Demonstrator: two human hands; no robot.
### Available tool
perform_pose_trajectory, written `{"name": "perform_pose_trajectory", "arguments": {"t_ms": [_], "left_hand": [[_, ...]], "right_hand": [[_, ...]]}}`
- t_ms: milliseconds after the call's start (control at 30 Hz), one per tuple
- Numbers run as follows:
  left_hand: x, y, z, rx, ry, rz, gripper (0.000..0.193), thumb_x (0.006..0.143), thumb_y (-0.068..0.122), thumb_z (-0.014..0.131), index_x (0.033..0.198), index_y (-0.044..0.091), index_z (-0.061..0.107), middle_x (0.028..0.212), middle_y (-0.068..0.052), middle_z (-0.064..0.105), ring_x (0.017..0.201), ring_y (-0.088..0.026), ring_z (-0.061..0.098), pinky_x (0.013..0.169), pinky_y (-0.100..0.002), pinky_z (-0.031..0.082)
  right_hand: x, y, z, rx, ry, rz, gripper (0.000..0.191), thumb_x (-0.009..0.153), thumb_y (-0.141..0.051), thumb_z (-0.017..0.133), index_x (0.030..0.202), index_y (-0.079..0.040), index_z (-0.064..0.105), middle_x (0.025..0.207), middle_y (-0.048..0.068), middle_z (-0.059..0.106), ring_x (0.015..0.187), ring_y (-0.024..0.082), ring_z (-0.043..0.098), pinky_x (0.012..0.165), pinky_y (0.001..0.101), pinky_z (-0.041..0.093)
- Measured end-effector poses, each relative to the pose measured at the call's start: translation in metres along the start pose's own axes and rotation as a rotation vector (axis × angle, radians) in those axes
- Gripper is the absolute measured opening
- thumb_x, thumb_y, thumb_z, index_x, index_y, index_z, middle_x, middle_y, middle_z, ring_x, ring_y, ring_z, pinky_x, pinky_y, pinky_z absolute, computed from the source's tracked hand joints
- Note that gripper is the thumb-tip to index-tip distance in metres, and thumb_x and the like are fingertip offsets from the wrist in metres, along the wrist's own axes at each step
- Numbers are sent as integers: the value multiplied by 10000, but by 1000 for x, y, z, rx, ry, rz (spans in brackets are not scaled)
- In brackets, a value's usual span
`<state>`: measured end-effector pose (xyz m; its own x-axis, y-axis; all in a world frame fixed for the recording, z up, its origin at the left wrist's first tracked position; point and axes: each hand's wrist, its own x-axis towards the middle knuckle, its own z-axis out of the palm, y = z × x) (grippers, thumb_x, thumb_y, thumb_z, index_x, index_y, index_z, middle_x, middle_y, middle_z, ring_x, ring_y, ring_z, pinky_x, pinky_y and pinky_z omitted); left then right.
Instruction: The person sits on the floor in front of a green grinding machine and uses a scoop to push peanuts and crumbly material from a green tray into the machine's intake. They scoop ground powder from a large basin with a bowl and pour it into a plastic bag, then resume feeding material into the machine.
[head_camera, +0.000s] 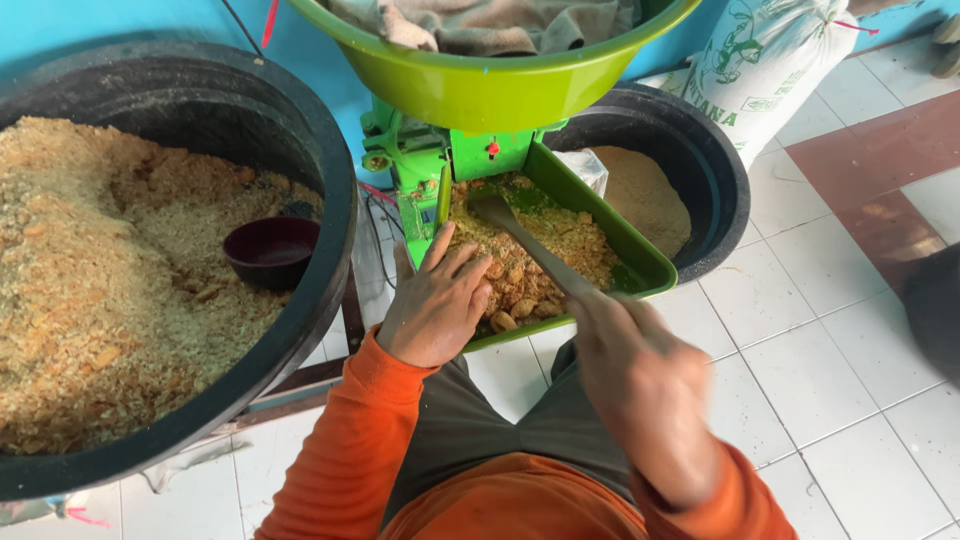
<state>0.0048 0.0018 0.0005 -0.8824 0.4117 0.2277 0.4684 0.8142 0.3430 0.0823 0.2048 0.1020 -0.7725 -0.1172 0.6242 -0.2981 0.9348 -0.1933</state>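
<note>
From the head camera, your right hand (640, 375) is closed around the handle of a long, flat metal scoop (520, 240), whose blade end sits in the feed just beyond your left fingertips. The scoop looks stiff and light; your grip near the tail of the handle gives reach, though a hold closer to the blade would likely steady it. Your left hand (437, 305) lies open, fingers spread, pressing on the crumbly yellow-brown feed (540, 255) in the green tray (640, 262). That feed reads as loose, dry and lumpy, so it should crumble and spill rather than lift in 1 piece; cup it or push it.

Left of your left hand, 1 large black tub (330, 200) holds a heap of coarse tan meal with a small dark bowl (270, 250) resting in it. Beyond your right hand, a second black tub (715, 175) holds finer brown powder. Above the tray sits a green hopper (480, 90) with grey cloth inside. Farther right of your right hand stands a white woven sack (765, 60) with green printed artwork and lettering, leaning upright on the tiled floor.
</note>
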Motion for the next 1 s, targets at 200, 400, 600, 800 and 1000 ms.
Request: {"name": "perform_pose_trajectory", "arguments": {"t_ms": [200, 400, 600, 800, 1000], "left_hand": [[-2, -1, 0, 11, 23, 16, 396, 964, 257, 595, 1322, 85, 609, 1426, -73, 565, 1501, -343, 295, 1072, -811, 223], [-1, -1, 2, 38, 36, 30, 389, 951, 245, 606, 1304, 83, 606, 1409, -74, 567, 1496, -352, 298, 1047, -819, 239], [-2, -1, 2, 39, 57, 45, 388, 952, 243, 614, 1308, 89, 617, 1391, -67, 574, 1487, -349, 314, 1067, -803, 250], [-2, 2, 0, 35, 51, 17, 384, 929, 237, 612, 1282, 89, 641, 1411, -61, 579, 1498, -340, 325, 1102, -780, 252], [-3, -1, 0, -15, 54, 25, 369, 969, 245, 595, 1291, 71, 642, 1392, -79, 593, 1488, -351, 315, 1065, -797, 245]], "right_hand": [[7, 3, -20, 78, 35, 19, 102, 989, -160, 761, 1076, -107, 754, 882, 80, 720, 657, 217, 687, 561, 341, 544], [21, 5, -12, -15, 4, 0, 96, 943, -162, 807, 995, -89, 774, 792, 96, 719, 564, 249, 659, 482, 372, 512], [2, 16, -14, 93, -13, 18, 134, 957, -177, 768, 1069, -107, 745, 841, 81, 723, 570, 227, 665, 484, 360, 517], [-4, 25, 37, 35, -45, -58, 223, 930, -138, 748, 1151, -112, 734, 815, 64, 696, 632, 236, 671, 492, 363, 521], [-15, 66, -30, 24, -48, 87, 91, 998, -194, 779, 1063, -131, 770, 919, 61, 744, 686, 189, 708, 587, 323, 521]]}}
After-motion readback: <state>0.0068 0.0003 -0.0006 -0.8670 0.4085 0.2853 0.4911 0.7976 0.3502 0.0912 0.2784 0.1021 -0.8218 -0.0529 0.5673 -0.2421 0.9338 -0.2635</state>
